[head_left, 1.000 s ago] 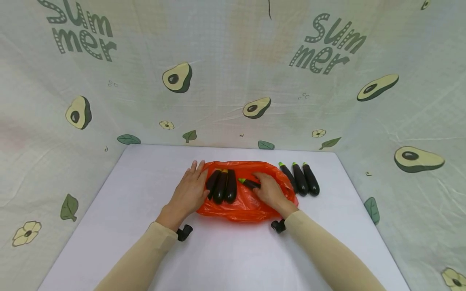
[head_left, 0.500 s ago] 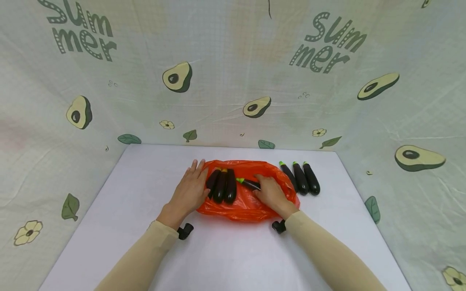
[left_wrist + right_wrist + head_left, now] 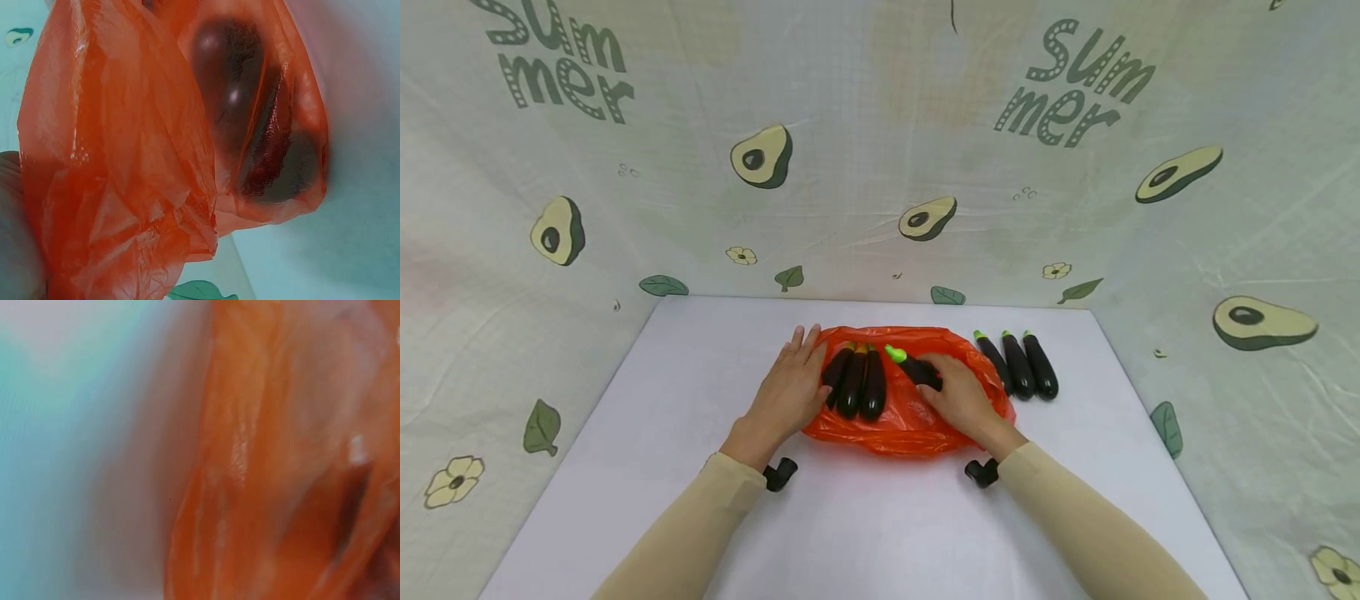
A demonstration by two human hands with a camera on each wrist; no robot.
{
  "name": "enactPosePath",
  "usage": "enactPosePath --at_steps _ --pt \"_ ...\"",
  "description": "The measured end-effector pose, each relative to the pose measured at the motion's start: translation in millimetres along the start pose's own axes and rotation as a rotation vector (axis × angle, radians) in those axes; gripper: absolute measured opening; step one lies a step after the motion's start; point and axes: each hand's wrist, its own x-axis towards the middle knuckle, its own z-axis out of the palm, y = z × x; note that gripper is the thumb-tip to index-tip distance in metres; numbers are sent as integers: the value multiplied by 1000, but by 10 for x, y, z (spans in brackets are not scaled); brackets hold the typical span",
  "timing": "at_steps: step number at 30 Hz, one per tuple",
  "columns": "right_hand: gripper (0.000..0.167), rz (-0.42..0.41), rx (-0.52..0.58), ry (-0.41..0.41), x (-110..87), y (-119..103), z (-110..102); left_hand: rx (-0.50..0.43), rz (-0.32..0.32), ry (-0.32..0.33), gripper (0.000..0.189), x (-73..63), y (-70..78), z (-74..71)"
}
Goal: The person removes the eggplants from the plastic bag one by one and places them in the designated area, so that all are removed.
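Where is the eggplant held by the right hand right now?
In the head view, the held eggplant is within the outline of the red bag, sticking out from the right hand toward the three eggplants at the bag's left.

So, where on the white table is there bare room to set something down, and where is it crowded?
Bare: the table left of the left hand, the patch between the sleeves in front of the red bag, and right of the three loose eggplants. Crowded: inside the bag, with three more eggplants and the right hand gripping another eggplant.
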Motion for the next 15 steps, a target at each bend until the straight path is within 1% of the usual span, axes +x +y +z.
enactPosePath --at_steps 7,11,15 --pt "54 -15 151 43 -40 -52 -42 -1 1 -1 76 5 -9 -6" --pt "63 -11 211 83 -67 -48 -60 12 5 -1 76 10 -9 -4" --pt "69 -7 232 147 -88 -31 -69 13 5 -4 77 11 -12 -7"
